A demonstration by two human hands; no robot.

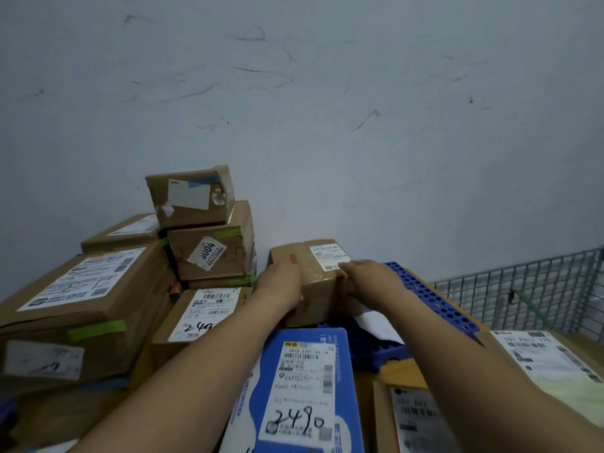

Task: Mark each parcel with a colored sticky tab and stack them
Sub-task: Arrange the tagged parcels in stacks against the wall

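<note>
Parcel [318, 289] lies between left hand [281, 282] and right hand [366, 273], apparently gripped.

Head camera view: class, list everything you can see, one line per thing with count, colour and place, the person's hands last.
held parcel: one, brown, centre, over the pallet.
stacked parcels: at least five, brown, some green-taped, left by the wall.
blue box: one, blue and white, bottom centre.
labelled parcels: two, brown, bottom right.
pallet: one, blue, perforated, right of centre.
wire mesh: one, grey, right.
wall: one, pale, scuffed, behind.
left hand: grips the held parcel's left side.
right hand: grips its right side.
</note>
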